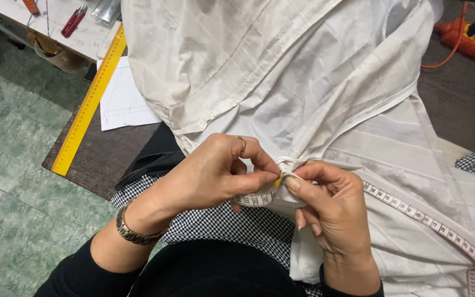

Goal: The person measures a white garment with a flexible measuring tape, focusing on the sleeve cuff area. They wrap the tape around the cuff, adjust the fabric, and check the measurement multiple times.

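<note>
From the head camera, the left hand (215, 173) and the right hand (331, 206) both pinch closed on a measuring tape (408, 209) against a gathered fold of white cloth (303, 82). The tape runs away to the right of the right hand. A yellow ruler (90, 102) lies far left of the left hand.

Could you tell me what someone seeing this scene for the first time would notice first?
In the lower middle, the left hand and right hand pinch a measuring tape against a bunched fold of white fabric, which fills most of the view. The tape trails off to the lower right. At the left, a long yellow ruler lies slanted on the dark table, and an orange power strip sits at the top right.
</note>
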